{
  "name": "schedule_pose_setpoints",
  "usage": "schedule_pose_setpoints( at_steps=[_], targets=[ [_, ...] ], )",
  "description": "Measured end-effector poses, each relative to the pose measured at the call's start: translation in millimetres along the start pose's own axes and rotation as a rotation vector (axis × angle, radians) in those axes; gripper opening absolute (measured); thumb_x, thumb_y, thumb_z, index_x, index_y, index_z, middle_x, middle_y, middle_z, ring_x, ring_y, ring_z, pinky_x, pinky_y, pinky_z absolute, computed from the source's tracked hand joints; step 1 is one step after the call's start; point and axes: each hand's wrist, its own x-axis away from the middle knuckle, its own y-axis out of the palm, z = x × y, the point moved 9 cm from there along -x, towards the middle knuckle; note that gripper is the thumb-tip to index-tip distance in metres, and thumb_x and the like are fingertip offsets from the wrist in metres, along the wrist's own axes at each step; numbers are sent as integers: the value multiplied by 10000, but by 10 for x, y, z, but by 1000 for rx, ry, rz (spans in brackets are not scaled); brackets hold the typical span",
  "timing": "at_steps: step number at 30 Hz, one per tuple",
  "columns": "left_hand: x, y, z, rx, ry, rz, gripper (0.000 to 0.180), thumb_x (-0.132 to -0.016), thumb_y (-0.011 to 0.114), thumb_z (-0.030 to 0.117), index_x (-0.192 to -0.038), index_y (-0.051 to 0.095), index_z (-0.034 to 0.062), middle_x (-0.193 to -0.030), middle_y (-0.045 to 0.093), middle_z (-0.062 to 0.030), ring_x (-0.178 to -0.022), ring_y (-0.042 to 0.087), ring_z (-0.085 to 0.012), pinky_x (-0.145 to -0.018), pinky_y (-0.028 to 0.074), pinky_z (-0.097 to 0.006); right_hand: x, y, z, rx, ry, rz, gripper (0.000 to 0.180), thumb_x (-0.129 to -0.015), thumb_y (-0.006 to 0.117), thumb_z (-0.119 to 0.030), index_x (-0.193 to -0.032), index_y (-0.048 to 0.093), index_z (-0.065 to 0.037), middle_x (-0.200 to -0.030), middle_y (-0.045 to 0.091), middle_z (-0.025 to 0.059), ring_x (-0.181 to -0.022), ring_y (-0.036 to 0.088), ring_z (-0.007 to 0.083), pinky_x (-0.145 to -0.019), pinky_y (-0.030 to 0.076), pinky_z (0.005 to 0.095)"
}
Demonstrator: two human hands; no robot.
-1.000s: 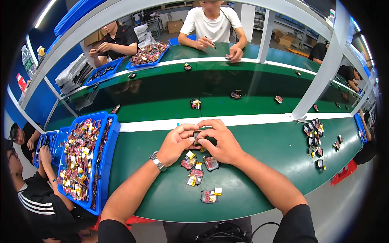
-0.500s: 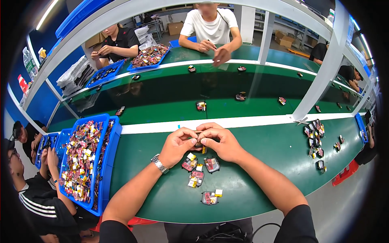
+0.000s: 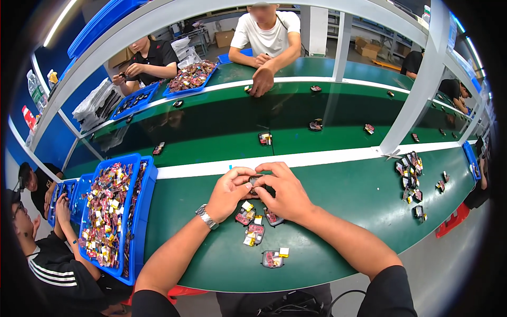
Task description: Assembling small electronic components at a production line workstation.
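Note:
My left hand (image 3: pixel 230 193), with a metal watch (image 3: pixel 206 215) at its wrist, has its fingers closed around a small black plastic casing (image 3: pixel 252 181). From the other side my right hand (image 3: pixel 285 192) pinches the same casing, its thumb and fingertips pressed onto it. The casing's inside is mostly hidden by my fingers. Just below my hands several similar casings lie on the green table (image 3: pixel 211 264): one with a red circuit board and a yellow-white battery pack (image 3: pixel 245 214), another (image 3: pixel 254 234), one partly under my right hand (image 3: pixel 272 217), and one nearest me (image 3: pixel 273 259).
On the left, a blue tray (image 3: pixel 138 211) is heaped with red boards and battery packs. More casings (image 3: pixel 410 177) cluster at the right. Beyond a white rail (image 3: pixel 317 159), a belt (image 3: pixel 211 140) carries spaced casings. A metal post (image 3: pixel 417 95) stands right. Co-workers sit opposite and at left.
My right hand has turned and shifted slightly over the casing, now covering part of a casing below. The co-worker opposite has reached a hand down and leftward to a casing on the belt.

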Motion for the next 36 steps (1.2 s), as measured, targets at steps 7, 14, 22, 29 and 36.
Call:
schedule_pose_setpoints(
  at_steps=[7,14,22,29,36],
  targets=[
    [6,-21,-26,77,17,-29,275,-965,506,10,-1238,472,27,-1200,591,-110,-1087,618,-183,-909,556,-339,19,-42,-52,-3,-65,97,110,-796,683,-61,-904,696,-50,-1154,614,80,-1080,566,276,-870,503,364],
    [-9,-29,-27,138,44,-44,256,-974,523,32,-1226,475,34,-1212,591,-117,-1104,620,-196,-925,556,-362,25,3,-5,-43,-7,118,120,-800,690,-53,-918,705,-41,-1145,621,78,-1079,565,270,-879,508,363],
    [-10,-34,-39,142,38,-38,254,-975,533,37,-1223,477,37,-1233,587,-121,-1122,617,-205,-938,554,-369,42,12,53,-48,28,122,148,-784,710,-37,-931,724,-55,-1159,617,70,-1086,564,256,-866,524,344],
    [13,-33,-41,118,11,-23,244,-977,507,8,-1220,485,21,-1222,597,-133,-1126,615,-202,-954,546,-359,49,-3,59,-111,49,119,145,-788,683,-37,-927,724,-45,-1169,604,92,-1094,551,284,-882,509,361],
    [25,11,-30,107,20,-56,203,-979,497,1,-1182,497,20,-1244,600,-140,-1128,618,-211,-961,543,-356,31,-66,-157,9,-112,81,183,-780,704,-30,-961,709,-56,-1217,593,97,-1147,544,299,-919,498,389]
  ],
)
